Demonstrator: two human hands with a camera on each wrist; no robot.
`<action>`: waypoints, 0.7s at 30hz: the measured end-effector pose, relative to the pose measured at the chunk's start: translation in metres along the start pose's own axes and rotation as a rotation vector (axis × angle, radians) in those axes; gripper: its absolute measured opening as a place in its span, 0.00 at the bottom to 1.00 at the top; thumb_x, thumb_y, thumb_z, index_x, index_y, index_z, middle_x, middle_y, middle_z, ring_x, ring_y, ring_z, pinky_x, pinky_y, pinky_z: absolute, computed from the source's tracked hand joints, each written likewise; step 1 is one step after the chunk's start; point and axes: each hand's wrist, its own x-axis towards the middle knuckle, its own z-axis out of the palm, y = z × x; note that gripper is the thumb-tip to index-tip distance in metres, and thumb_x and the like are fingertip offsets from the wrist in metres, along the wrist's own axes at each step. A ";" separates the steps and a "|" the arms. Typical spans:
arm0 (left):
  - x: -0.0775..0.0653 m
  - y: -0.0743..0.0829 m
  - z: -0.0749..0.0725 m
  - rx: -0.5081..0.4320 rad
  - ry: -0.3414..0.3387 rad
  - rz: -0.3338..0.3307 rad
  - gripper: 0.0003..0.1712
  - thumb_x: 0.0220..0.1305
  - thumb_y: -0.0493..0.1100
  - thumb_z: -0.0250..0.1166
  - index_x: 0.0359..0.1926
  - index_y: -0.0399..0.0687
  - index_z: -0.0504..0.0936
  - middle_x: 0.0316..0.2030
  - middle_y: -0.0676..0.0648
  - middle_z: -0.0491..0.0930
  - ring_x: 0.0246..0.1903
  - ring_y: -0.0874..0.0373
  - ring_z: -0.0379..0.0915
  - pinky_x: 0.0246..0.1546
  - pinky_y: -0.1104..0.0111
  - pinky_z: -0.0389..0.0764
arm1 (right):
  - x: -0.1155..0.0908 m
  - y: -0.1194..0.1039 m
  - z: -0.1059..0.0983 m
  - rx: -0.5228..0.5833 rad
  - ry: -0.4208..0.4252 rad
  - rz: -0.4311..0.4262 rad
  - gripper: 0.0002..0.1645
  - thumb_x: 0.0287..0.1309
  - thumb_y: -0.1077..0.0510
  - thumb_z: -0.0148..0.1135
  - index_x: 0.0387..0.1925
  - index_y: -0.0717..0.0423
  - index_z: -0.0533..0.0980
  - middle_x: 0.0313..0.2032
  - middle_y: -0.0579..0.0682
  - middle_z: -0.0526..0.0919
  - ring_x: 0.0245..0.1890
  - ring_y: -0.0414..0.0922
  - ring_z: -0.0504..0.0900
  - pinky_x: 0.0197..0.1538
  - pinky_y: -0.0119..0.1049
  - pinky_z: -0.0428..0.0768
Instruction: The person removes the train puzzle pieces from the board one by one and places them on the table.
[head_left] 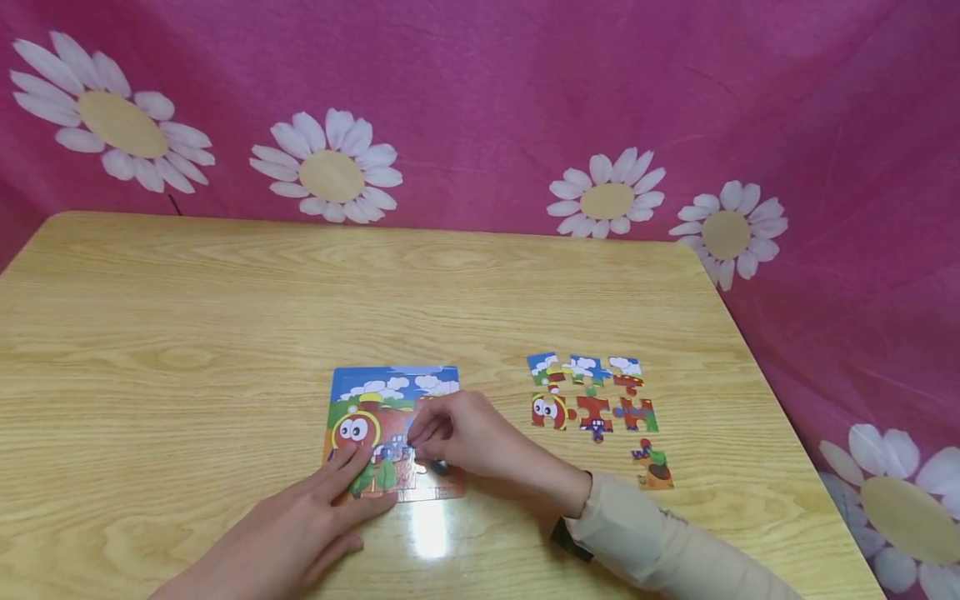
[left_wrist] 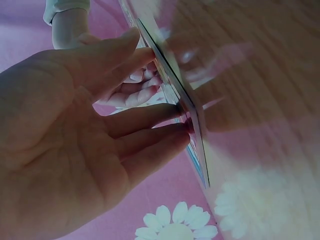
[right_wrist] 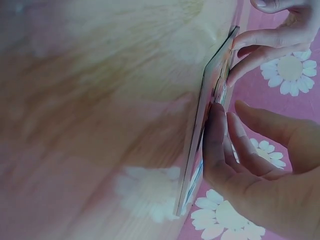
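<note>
A flat jigsaw puzzle board (head_left: 393, 383) with a cartoon red, big-eyed character, clouds and green leaves lies on the table. My left hand (head_left: 307, 508) rests on its lower left part; in the left wrist view the extended fingers (left_wrist: 150, 145) touch the picture side. From the right, my right hand (head_left: 465, 433) reaches over the board, bent fingertips at its lower middle. In the right wrist view the fingers (right_wrist: 214, 145) meet the board's face, the thumb standing apart from them, with no piece visible between. This hand covers part of the picture's right side.
Loose puzzle pieces lie right of the board: a row with clouds (head_left: 587, 369), a row with red parts (head_left: 594, 411), and a single orange-and-green piece (head_left: 657, 473). A dark object (head_left: 570, 540) shows beside the right sleeve. Behind the wooden table (head_left: 225, 317) hangs a pink flowered cloth (head_left: 480, 108).
</note>
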 end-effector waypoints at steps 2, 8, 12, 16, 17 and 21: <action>0.000 0.000 0.000 -0.006 -0.011 -0.006 0.26 0.63 0.48 0.69 0.62 0.61 0.79 0.71 0.33 0.56 0.63 0.36 0.66 0.39 0.54 0.83 | 0.001 -0.001 0.000 -0.004 0.001 0.004 0.05 0.53 0.72 0.67 0.33 0.63 0.82 0.28 0.49 0.85 0.27 0.33 0.81 0.34 0.26 0.79; 0.002 0.000 0.001 0.013 0.005 0.010 0.25 0.61 0.47 0.70 0.60 0.60 0.81 0.70 0.31 0.59 0.60 0.37 0.69 0.36 0.55 0.83 | 0.002 -0.003 0.003 0.034 0.015 0.027 0.06 0.51 0.72 0.70 0.32 0.63 0.82 0.25 0.47 0.84 0.24 0.33 0.79 0.29 0.25 0.76; 0.002 0.000 0.001 0.017 0.014 0.017 0.25 0.60 0.46 0.70 0.59 0.61 0.80 0.69 0.31 0.60 0.58 0.37 0.71 0.34 0.56 0.82 | 0.002 -0.004 0.008 0.045 0.002 0.017 0.06 0.50 0.73 0.71 0.31 0.64 0.82 0.21 0.46 0.83 0.21 0.33 0.79 0.25 0.25 0.75; 0.002 0.000 0.001 0.012 0.010 0.016 0.26 0.60 0.46 0.70 0.60 0.62 0.80 0.69 0.31 0.60 0.58 0.37 0.72 0.35 0.55 0.82 | 0.001 -0.003 0.011 0.025 0.015 0.005 0.07 0.48 0.72 0.72 0.31 0.63 0.82 0.24 0.47 0.84 0.23 0.32 0.79 0.28 0.26 0.77; 0.002 0.000 0.001 0.016 0.016 0.020 0.27 0.59 0.45 0.71 0.60 0.62 0.80 0.69 0.31 0.60 0.58 0.37 0.71 0.35 0.55 0.82 | 0.002 -0.003 0.011 0.026 0.021 0.001 0.08 0.48 0.72 0.73 0.31 0.63 0.82 0.25 0.48 0.84 0.24 0.32 0.79 0.29 0.26 0.78; 0.002 0.000 0.001 0.028 0.033 0.025 0.27 0.59 0.45 0.71 0.60 0.62 0.79 0.69 0.31 0.60 0.59 0.36 0.70 0.33 0.55 0.82 | 0.001 -0.003 0.010 0.061 0.022 -0.004 0.10 0.47 0.74 0.72 0.32 0.64 0.81 0.27 0.51 0.84 0.27 0.35 0.81 0.33 0.27 0.80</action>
